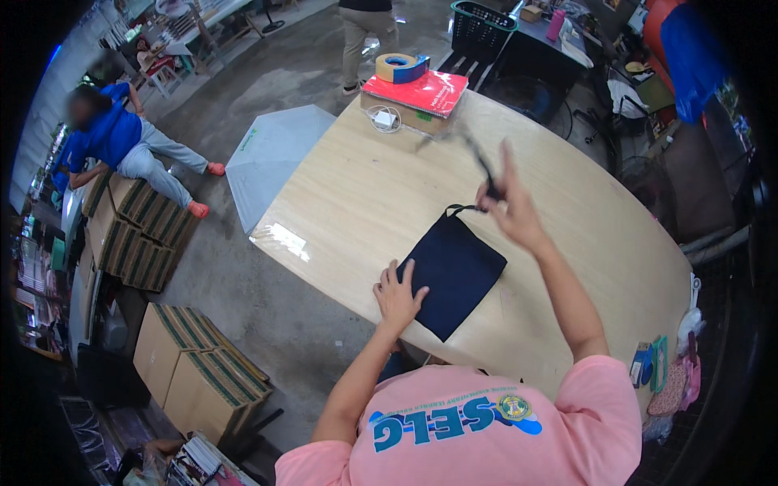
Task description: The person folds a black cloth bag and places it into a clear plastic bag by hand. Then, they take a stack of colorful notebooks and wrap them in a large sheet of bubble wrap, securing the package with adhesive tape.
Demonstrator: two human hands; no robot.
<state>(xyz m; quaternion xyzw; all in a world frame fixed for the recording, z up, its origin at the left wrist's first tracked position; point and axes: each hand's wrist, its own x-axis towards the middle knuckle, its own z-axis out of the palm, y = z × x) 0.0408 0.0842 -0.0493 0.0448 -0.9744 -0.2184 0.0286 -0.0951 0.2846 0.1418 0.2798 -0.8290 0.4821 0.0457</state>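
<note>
A dark navy cloth bag (455,275) lies flat on the wooden table (365,190) in front of me. My left hand (399,298) rests open, fingers spread, on the bag's left edge. From the bag's far corner a thin black strap (484,162) loops up to my right hand (510,209). That hand is raised above the tabletop beyond the bag, with the strap pinched between its fingers and the index finger stretched out. The strap's loose end is smeared by motion, so its shape cannot be told.
At the table's far end stand a red-covered box (425,91), tape rolls (401,68) and a white charger with cable (384,120). A grey umbrella (275,158) leans past the left edge. Cartons (194,368) are stacked left; a person in blue (121,134) sits on others.
</note>
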